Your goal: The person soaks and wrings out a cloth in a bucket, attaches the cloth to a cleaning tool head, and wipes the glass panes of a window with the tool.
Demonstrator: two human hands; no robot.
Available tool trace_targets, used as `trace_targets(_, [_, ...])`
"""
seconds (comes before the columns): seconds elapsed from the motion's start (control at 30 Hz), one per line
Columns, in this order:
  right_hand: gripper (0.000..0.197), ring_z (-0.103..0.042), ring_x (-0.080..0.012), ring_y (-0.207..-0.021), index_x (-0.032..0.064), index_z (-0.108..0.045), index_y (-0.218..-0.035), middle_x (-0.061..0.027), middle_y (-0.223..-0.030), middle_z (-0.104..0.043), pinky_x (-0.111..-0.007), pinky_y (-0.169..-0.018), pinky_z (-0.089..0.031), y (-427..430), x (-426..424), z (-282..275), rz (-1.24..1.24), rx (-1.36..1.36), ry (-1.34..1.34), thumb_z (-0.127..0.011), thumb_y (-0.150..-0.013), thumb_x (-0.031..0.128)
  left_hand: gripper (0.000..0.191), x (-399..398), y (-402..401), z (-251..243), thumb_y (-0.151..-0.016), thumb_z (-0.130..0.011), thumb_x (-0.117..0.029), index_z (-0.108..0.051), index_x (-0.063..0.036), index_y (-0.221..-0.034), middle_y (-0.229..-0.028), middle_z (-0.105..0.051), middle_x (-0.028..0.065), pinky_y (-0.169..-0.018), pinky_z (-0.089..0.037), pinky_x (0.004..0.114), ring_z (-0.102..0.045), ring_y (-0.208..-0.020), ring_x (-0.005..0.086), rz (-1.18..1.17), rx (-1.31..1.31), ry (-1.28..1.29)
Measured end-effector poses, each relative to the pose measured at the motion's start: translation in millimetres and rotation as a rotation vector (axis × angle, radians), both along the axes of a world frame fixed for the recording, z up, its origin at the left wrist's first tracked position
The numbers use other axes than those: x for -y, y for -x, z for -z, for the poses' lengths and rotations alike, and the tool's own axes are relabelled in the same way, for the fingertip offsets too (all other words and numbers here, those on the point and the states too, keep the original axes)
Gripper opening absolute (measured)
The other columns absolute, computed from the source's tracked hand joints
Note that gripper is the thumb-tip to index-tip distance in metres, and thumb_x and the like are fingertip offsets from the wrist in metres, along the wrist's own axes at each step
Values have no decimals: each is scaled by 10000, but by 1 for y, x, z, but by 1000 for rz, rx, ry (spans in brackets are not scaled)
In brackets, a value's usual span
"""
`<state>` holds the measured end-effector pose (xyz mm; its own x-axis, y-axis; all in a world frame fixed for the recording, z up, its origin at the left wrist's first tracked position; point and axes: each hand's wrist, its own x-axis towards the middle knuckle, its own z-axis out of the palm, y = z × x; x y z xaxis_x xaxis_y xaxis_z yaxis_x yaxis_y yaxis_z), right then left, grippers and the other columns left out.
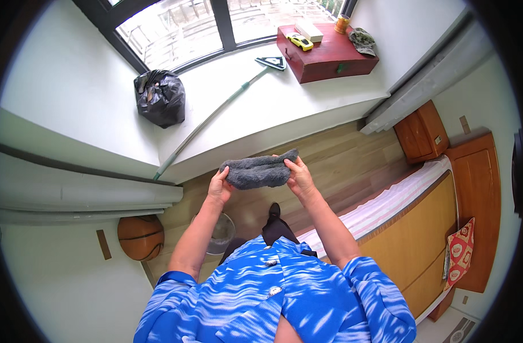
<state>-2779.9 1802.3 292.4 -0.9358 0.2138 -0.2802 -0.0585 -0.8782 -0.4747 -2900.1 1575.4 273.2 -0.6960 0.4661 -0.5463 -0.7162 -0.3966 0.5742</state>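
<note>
A folded grey cloth (261, 171) with a fluffy pile is stretched level between my two hands, over the floor in front of the window sill. My left hand (220, 186) grips its left end, thumb on top. At the other end my right hand (299, 175) pinches the cloth, and a corner sticks up above the fingers. Beyond the cloth, a pole with a triangular cleaning head (227, 103) lies slantwise on the white sill (330, 98). A clear round bucket or basin (222, 233) stands on the floor, partly hidden behind my left forearm.
On the sill are a black plastic bag (160, 98) and a red chest (325, 55) bearing a yellow toy car (300, 41), a box, a can and a camouflage cap (362, 41). A basketball (140, 237) rests at left. The bed (411, 240) and wooden nightstand (422, 132) stand right.
</note>
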Motion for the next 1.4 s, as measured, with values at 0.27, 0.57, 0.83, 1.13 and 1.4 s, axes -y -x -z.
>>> trace_targets(0.27, [105, -575, -119, -783, 108, -522, -933, -6, -874, -597, -298, -691, -471, 12, -61, 24, 114, 227, -199, -562, -863, 176, 159, -30, 51, -17, -832, -531, -44, -567, -62, -986, -898, -634, 40, -675, -516, 292, -620, -798, 139, 178, -219, 69])
trace_targets(0.57, [561, -532, -260, -963, 0, -534, -1055, -146, -985, -575, -420, -856, -421, 106, -50, 40, -222, 665, -229, -507, -829, 512, 151, -119, 80, -42, -800, -579, -49, -622, -21, -941, -826, -644, 34, -615, -474, 228, -587, -723, 97, 405, -674, 318])
trace_targets(0.83, [298, -614, -209, -812, -38, -578, -960, -131, -898, -620, -337, -729, -519, 192, -90, 54, -533, 227, -72, -591, -833, 231, 151, -160, 130, -45, -797, -594, -36, -642, -22, -939, -826, -642, 38, -627, -479, 236, -593, -753, 107, 893, -1153, 183])
trace_targets(1.13, [486, -566, -225, -1004, 16, -409, -1266, -121, -1129, -553, -355, -868, -469, 242, -117, 14, -265, 150, -142, -561, -805, 35, 711, -175, 260, 50, -796, -596, -495, -386, 3, -1257, -1203, -447, 163, -822, -422, 354, -499, -989, 243, 439, -581, 823])
trace_targets(1.4, [562, -538, -248, -1049, 15, -363, -1302, -127, -1180, -512, -360, -907, -445, 291, -190, 17, -312, 106, -94, -545, -770, 18, 428, -224, 287, 54, -896, -507, -316, -459, -11, -1193, -1131, -547, 136, -854, -466, 391, -557, -998, 242, 468, 167, 19])
